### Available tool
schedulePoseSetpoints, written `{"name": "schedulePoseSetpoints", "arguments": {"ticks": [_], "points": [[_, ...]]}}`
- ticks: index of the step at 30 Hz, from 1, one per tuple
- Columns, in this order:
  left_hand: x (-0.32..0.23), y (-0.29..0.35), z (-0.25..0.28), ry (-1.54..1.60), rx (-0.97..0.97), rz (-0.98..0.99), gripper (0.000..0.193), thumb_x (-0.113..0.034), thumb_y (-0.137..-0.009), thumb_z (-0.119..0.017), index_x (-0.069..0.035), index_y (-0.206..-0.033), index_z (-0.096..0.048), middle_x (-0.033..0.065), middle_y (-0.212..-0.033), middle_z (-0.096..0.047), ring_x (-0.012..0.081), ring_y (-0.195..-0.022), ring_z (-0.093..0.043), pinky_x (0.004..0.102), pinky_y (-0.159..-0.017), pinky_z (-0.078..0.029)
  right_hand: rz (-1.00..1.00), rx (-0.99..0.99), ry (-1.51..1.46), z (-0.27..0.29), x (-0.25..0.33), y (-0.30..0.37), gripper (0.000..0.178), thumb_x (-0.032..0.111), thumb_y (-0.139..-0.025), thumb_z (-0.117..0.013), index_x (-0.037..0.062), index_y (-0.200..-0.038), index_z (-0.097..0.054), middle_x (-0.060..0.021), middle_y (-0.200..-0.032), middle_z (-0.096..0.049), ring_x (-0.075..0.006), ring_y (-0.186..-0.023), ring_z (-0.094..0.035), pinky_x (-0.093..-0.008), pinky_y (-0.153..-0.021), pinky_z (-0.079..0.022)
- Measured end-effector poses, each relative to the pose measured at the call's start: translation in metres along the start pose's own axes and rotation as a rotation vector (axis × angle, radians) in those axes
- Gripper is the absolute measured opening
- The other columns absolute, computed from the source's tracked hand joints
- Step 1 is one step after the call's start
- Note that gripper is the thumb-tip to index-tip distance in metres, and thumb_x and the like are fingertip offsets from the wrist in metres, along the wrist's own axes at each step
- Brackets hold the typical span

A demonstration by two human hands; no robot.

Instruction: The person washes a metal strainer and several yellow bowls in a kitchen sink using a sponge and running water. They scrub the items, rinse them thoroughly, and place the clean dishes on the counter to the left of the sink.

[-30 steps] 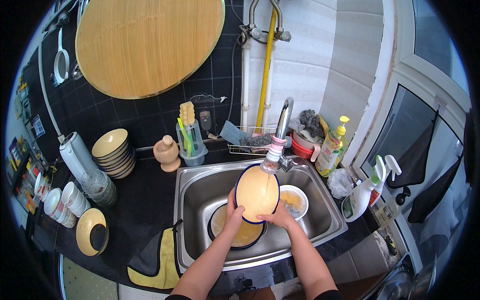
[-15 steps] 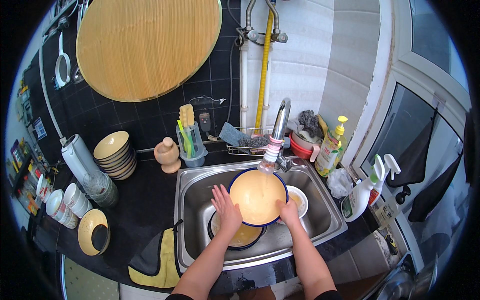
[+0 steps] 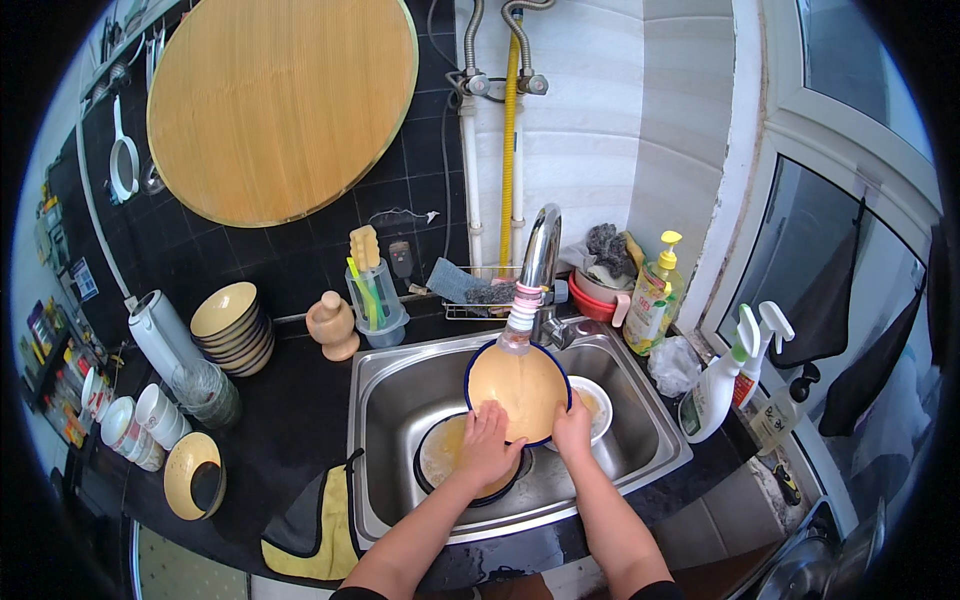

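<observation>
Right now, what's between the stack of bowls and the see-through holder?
A wooden mortar with a pestle in it stands between the stack of bowls and the see-through holder on the black counter, as the head view shows.

Left hand flattened, right hand curled

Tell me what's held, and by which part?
A blue-rimmed cream bowl, by its right edge, in the right grip; the left grip lies open over its near side.

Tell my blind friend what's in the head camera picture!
A person's right hand grips a cream bowl under a faucet; the left hand touches the bowl. A dark-rimmed container and a white bowl sit in the sink.
</observation>
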State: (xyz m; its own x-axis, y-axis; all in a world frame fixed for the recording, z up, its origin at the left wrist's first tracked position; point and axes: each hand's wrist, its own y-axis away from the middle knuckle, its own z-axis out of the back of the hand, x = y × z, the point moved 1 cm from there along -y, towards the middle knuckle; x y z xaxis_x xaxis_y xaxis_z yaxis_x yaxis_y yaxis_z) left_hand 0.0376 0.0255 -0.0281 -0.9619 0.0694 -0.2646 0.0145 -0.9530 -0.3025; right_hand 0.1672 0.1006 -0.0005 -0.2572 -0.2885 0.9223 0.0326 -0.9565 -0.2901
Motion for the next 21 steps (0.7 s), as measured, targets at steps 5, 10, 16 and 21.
{"name": "schedulePoseSetpoints", "arguments": {"ticks": [5,10,16,21], "points": [[-0.015,0.003,0.006,0.312,0.266,-0.056,0.059,-0.042,-0.087,-0.034,-0.002,-0.130,-0.031,0.0169,-0.137,-0.026,0.0259,-0.131,-0.017,0.0419,-0.105,-0.009,0.058,-0.037,0.044,0.002,0.010,0.002,0.024,0.003,-0.080,-0.043,-0.0026,-0.100,-0.054,-0.0216,-0.089,-0.060,-0.0308,-0.086,-0.059,-0.0355,-0.076,-0.043],[0.017,-0.014,0.025,-0.206,0.186,0.050,0.065,-0.042,-0.085,-0.039,-0.002,-0.134,-0.023,0.0194,-0.139,-0.019,0.0257,-0.132,-0.012,0.0434,-0.105,-0.007,0.068,-0.061,0.004,0.005,-0.004,-0.004,0.026,0.002,-0.076,-0.044,-0.0030,-0.098,-0.056,-0.0202,-0.078,-0.061,-0.0291,-0.069,-0.061,-0.0355,-0.064,-0.047],[0.066,-0.025,0.046,0.406,-0.152,0.308,0.073,-0.024,-0.079,-0.056,0.002,-0.134,-0.016,0.0208,-0.131,-0.034,0.0307,-0.118,-0.039,0.0451,-0.095,-0.032,-0.447,0.203,-0.365,0.001,-0.011,-0.003,0.012,-0.001,-0.071,-0.046,-0.0049,-0.079,-0.054,-0.0105,-0.055,-0.054,-0.0149,-0.034,-0.046,-0.0249,-0.029,-0.030],[-0.009,-0.006,0.062,1.387,-0.059,0.636,0.079,-0.009,-0.069,-0.062,-0.006,-0.132,-0.015,0.0142,-0.123,-0.039,0.0263,-0.110,-0.044,0.0315,-0.083,-0.043,-0.743,0.352,-0.558,-0.004,-0.025,-0.005,0.008,0.002,-0.069,-0.057,-0.0012,-0.075,-0.053,-0.0068,-0.054,-0.052,-0.0121,-0.035,-0.045,-0.0206,-0.029,-0.030]]}}
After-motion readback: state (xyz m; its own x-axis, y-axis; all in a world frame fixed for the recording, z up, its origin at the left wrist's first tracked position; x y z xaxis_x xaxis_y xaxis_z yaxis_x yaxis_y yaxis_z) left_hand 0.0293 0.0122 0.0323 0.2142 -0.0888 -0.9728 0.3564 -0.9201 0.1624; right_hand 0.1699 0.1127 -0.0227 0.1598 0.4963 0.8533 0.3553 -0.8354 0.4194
